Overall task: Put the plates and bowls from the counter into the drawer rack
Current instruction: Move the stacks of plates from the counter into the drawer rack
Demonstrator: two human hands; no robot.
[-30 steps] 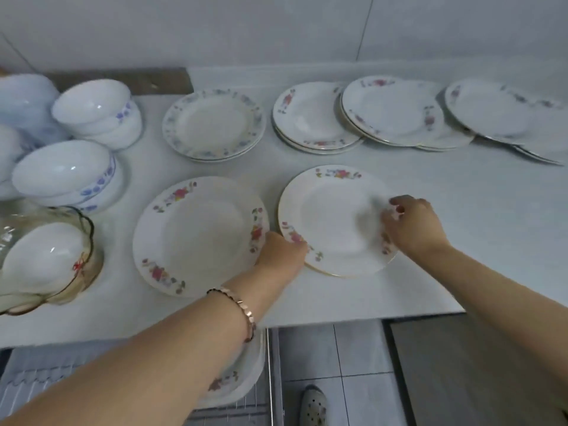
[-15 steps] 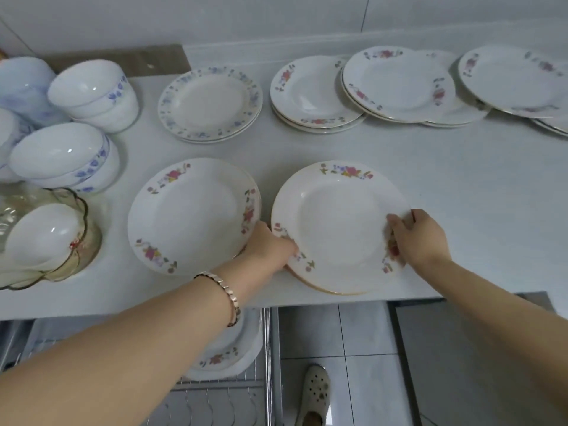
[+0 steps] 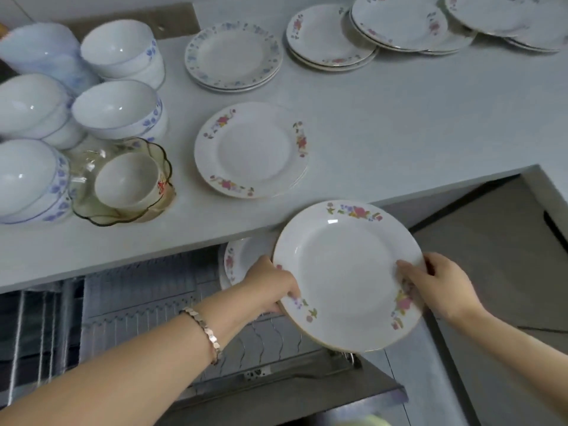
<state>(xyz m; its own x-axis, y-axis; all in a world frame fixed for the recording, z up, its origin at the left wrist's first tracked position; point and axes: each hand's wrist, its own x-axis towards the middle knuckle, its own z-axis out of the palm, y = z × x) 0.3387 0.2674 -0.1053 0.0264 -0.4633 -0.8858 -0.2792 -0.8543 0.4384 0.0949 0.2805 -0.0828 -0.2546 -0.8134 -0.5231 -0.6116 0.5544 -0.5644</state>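
I hold a white floral plate (image 3: 344,272) in the air, off the counter's front edge and above the open drawer rack (image 3: 147,302). My left hand (image 3: 270,287) grips its left rim and my right hand (image 3: 436,284) grips its right rim. A second rim shows under it, so it may be a stack of two. Another floral plate (image 3: 236,259) stands in the rack behind the held one. One more floral plate (image 3: 252,149) lies on the counter (image 3: 399,133). Stacked white bowls (image 3: 116,109) stand at the left.
More plate stacks lie along the back: a blue-rimmed stack (image 3: 233,55), a floral stack (image 3: 329,38) and overlapping plates (image 3: 399,21) at the far right. A glass bowl (image 3: 123,182) holding a small white bowl sits near the counter's front left. Floor shows at the right.
Both hands lifted the floral plate off the counter and brought it down and toward me, over the drawer rack. The view tilted downward, and the rack now shows.
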